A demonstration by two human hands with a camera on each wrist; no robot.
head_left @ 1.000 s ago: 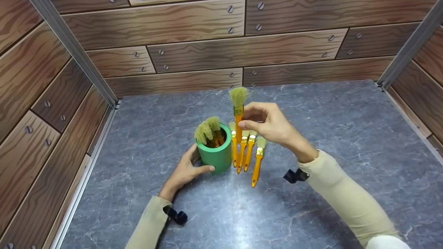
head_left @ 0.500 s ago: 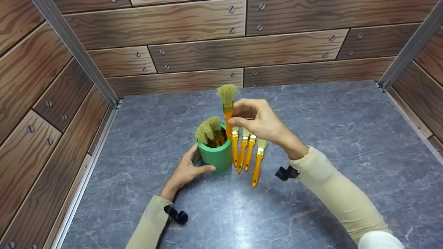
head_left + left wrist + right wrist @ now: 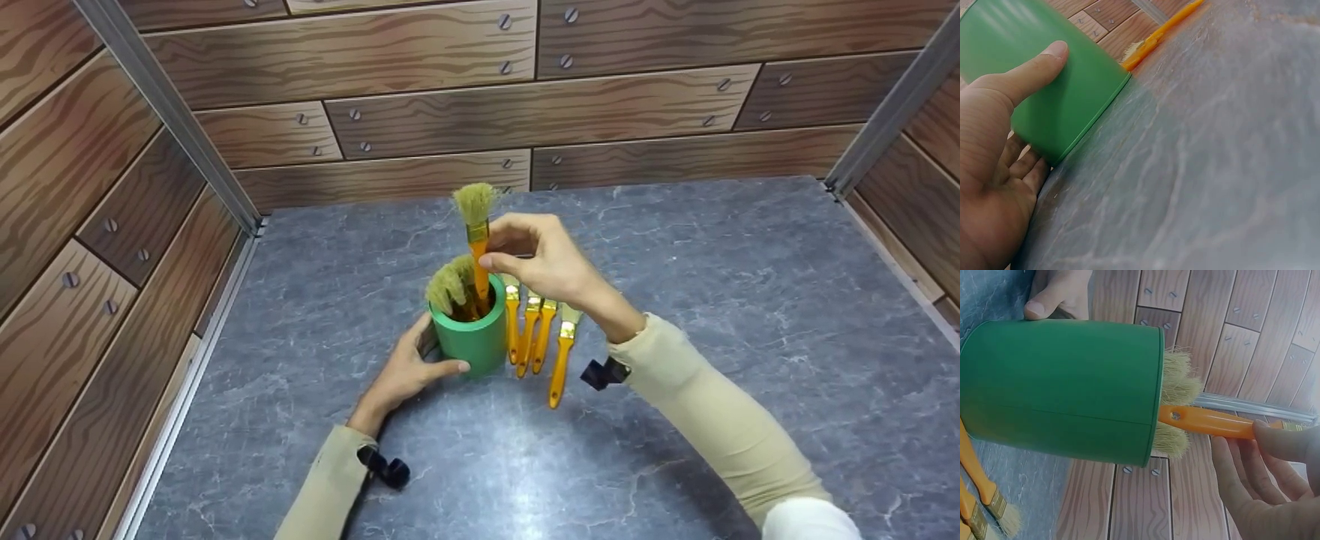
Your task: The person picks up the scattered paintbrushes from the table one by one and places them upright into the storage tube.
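Observation:
A green cylindrical container [image 3: 472,349] stands upright on the table with several paintbrushes [image 3: 448,289] in it, bristles up. My left hand [image 3: 409,371] grips its left side, thumb across the front and fingers behind, low near the base in the left wrist view. My right hand [image 3: 544,262] pinches another paintbrush [image 3: 479,251] by its orange handle, just under the metal ferrule. This brush is upright, bristles on top, its handle end at the container's mouth. In the right wrist view the holed end of the handle [image 3: 1185,417] sits right at the rim.
Several more paintbrushes [image 3: 529,337] with orange handles lie on the grey marbled table [image 3: 300,360], just right of the container, bristles pointing away. Wood-patterned walls [image 3: 450,120] enclose the table at the back and both sides, with metal rails at the corners.
My right hand has moved left with the paintbrush, from above the lying brushes to over the container's mouth. The left hand and the container have stayed in place.

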